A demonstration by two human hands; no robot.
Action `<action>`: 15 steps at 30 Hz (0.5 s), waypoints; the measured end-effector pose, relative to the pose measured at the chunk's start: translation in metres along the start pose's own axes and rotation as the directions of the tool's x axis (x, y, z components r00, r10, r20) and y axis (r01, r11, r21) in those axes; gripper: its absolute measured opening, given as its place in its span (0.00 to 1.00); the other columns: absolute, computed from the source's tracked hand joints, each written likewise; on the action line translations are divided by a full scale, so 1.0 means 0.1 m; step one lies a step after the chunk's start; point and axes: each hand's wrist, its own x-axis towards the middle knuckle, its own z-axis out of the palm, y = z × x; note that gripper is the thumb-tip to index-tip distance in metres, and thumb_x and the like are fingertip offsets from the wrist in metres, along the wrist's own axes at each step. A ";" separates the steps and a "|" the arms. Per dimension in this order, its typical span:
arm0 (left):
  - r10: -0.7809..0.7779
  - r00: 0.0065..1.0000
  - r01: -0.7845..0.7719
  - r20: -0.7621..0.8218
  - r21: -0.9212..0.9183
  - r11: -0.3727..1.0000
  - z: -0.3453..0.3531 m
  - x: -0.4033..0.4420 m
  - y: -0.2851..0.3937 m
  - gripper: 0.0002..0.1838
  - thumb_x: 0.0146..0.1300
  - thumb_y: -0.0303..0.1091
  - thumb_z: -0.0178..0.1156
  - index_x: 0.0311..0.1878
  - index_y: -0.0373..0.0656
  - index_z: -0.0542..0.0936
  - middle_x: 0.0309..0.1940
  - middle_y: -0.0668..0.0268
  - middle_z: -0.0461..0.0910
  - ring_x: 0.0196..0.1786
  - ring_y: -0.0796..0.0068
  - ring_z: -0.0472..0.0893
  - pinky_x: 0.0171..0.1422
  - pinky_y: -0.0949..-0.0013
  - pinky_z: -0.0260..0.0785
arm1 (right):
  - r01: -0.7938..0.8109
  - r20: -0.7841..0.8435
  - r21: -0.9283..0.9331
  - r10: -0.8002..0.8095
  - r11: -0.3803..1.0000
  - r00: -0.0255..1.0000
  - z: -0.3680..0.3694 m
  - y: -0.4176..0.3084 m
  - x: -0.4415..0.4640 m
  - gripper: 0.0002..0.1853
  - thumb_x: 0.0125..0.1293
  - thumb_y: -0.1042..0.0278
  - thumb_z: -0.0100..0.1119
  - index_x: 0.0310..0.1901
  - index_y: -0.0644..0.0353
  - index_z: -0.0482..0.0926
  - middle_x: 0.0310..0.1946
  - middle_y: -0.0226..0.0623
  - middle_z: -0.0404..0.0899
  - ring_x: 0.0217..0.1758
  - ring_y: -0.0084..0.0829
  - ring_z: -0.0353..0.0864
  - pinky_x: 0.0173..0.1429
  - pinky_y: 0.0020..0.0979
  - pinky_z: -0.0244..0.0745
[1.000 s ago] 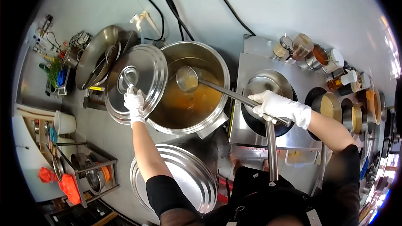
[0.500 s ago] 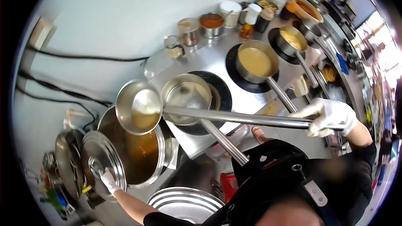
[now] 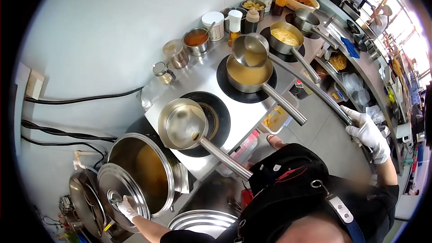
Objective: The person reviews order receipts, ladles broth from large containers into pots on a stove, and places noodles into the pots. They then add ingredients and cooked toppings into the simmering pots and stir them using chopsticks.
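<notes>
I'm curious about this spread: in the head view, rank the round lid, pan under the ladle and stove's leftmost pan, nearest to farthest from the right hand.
From the right hand:
1. Broth pan, under the ladle.
2. Leftmost pan, stove's left end.
3. Round lid, far left, in the left hand.

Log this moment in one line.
left hand: gripping stockpot lid | right hand: holding long-handled ladle over saucepan of pale liquid | stockpot: open

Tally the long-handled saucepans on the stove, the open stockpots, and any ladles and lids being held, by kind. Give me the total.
Long-handled saucepans: 4
Open stockpots: 1
Held ladles: 1
Held lids: 1
Total: 7
</notes>
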 end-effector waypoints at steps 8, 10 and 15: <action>-0.016 1.000 0.014 0.024 0.077 0.997 -0.03 0.04 0.01 0.31 0.56 0.40 0.66 0.58 0.30 0.72 0.56 0.49 0.76 0.60 0.55 0.74 0.67 0.65 0.62 | 0.249 -0.101 -0.527 -0.351 0.812 0.931 0.13 0.46 0.21 0.37 0.51 0.81 0.56 0.67 0.60 0.62 0.29 0.55 0.71 0.28 0.29 0.76 0.42 0.27 0.72; 0.010 1.000 -0.009 -0.025 0.047 0.999 -0.04 0.05 0.01 0.26 0.55 0.39 0.67 0.51 0.29 0.77 0.49 0.53 0.80 0.50 0.59 0.80 0.58 0.65 0.69 | 0.289 -0.102 -0.531 -0.398 0.797 0.912 0.12 0.60 0.24 0.36 0.52 0.81 0.56 0.67 0.61 0.63 0.28 0.52 0.73 0.24 0.28 0.75 0.38 0.26 0.73; -0.005 0.996 0.013 -0.091 0.081 0.997 -0.12 -0.05 0.21 0.26 0.54 0.39 0.66 0.51 0.29 0.77 0.51 0.51 0.80 0.52 0.59 0.80 0.57 0.66 0.70 | -0.047 -0.008 0.317 0.053 0.947 0.999 0.12 0.15 0.04 0.33 0.57 0.77 0.54 0.67 0.62 0.62 0.22 0.27 0.70 0.09 0.14 0.61 0.11 0.18 0.56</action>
